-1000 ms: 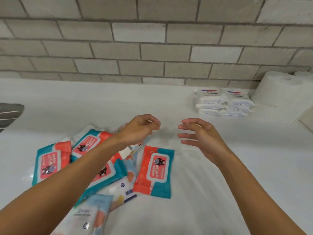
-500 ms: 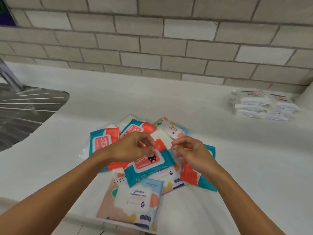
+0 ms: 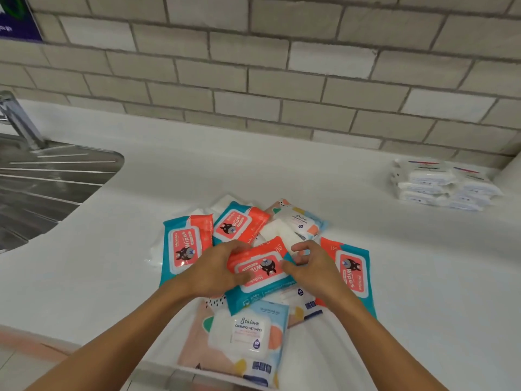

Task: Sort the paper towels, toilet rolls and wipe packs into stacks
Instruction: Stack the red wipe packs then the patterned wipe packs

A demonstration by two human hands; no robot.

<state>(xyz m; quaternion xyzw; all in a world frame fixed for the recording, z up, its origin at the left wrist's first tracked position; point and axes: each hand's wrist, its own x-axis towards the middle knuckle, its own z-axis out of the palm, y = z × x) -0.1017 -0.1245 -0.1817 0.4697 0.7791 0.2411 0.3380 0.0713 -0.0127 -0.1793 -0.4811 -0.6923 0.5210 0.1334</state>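
At 9 o'clock of the pile lies a ribbed stainless-steel sink drainer (image 3: 50, 179) with a chrome tap (image 3: 19, 119), set in a smooth white bench (image 3: 253, 170) below a wall of matt beige brick tiles (image 3: 282, 80). The loose pile of flat, glossy plastic wipe packs sits mid-bench, near its front edge. At the pile's 9 o'clock edge is a teal-and-orange pack (image 3: 184, 246), and another (image 3: 239, 224) lies at 11 o'clock.

The left grip (image 3: 217, 272) is curled round the left end of the top teal-and-orange wipe pack (image 3: 259, 270), thumb on its label. The right grip (image 3: 313, 269) pinches the opposite end. A pastel Stalove pack (image 3: 248, 331) lies at 6 o'clock, overhanging the bench edge, another (image 3: 301, 218) at 1 o'clock, and a fourth teal-and-orange pack (image 3: 352, 272) at 3 o'clock. Far off at 2 o'clock stand two neat stacks of white packs (image 3: 442, 184), beside a white paper roll (image 3: 510, 176).

Half a second ago both hands hovered over this pack with fingertips close together. Now they have spread to its ends and taken hold.

The held pack's long axis runs about 8 to 2 o'clock. Its label faces up and reads upside down to the wearer, orange edge toward 12.
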